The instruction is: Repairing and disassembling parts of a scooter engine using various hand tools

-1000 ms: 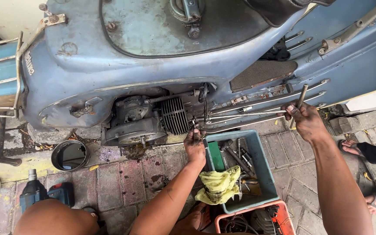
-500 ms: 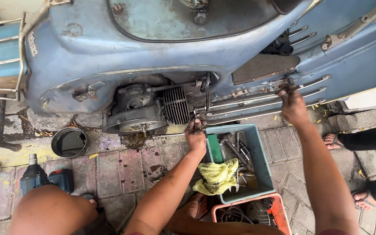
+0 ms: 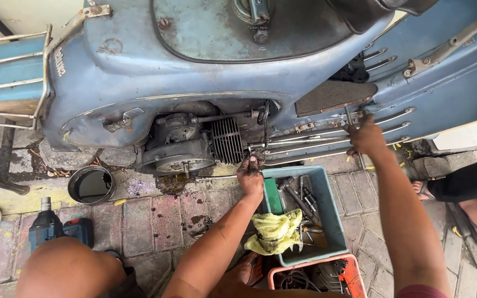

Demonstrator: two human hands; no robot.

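Observation:
A faded blue scooter [image 3: 139, 72] stands before me with its side cover off, so the engine [image 3: 180, 146] and finned cylinder [image 3: 226, 139] show. My left hand [image 3: 250, 177], black with grease, reaches up just right of the cylinder. Its fingers are closed on a small metal part [image 3: 249, 152] under the frame. My right hand [image 3: 366, 138] rests on the chrome floor rails [image 3: 316, 144] and grips a thin metal tool [image 3: 349, 117] that stands upright against the floorboard.
A blue bin [image 3: 329, 221] of tools with a yellow rag [image 3: 274, 233] sits under my arms, beside an orange crate [image 3: 354, 271]. A black round pan [image 3: 90, 184] and a cordless drill [image 3: 51, 229] lie left. Another person's sandalled foot [image 3: 473, 221] is at right.
My right hand has slid left along the floor rails with the tool. My left hand stays by the cylinder. The view has shifted slightly.

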